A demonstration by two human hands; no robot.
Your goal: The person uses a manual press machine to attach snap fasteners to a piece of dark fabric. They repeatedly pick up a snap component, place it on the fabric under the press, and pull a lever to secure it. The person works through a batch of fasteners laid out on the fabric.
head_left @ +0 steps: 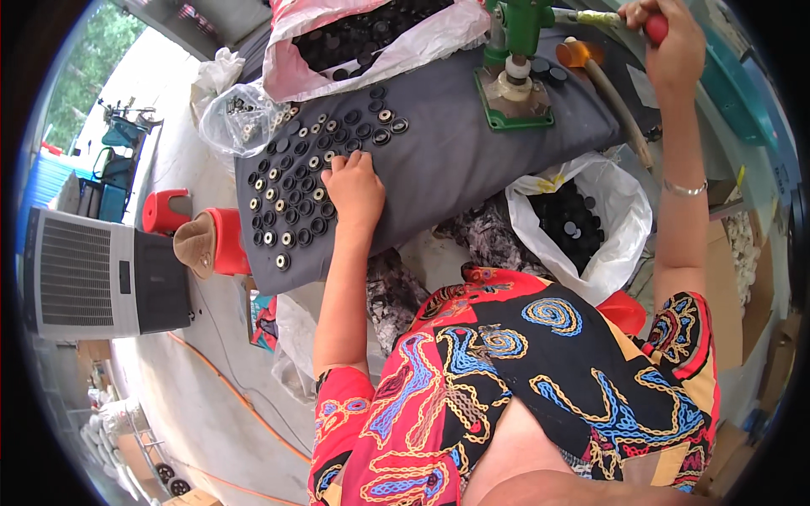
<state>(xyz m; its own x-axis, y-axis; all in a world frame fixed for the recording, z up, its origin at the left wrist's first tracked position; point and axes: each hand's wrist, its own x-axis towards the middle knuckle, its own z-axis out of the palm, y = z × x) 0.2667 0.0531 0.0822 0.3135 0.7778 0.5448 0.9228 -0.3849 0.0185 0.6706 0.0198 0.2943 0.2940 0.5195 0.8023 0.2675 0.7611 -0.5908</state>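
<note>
My right hand [675, 55] is raised at the far right, wrapped round the red ball knob [656, 29] on the lever of a green hand press [516, 122]. The press stands at the back of a table with a dark grey cloth [456, 160]. On the left part of the cloth, my left hand [356, 187] reaches down with its fingers bent together among many small black round caps [318, 226]. Several caps have a pale ring-shaped insert [288, 239] in the middle. My fingertips touch the caps there, but what they pinch is hidden.
A mallet [609, 97] with an orange head lies right of the press. Black caps fill a big white sack [283, 63] at the back and a white bag [620, 253] below the near edge. A clear bag [229, 135] holds small metal parts. Red stools [228, 240] stand left.
</note>
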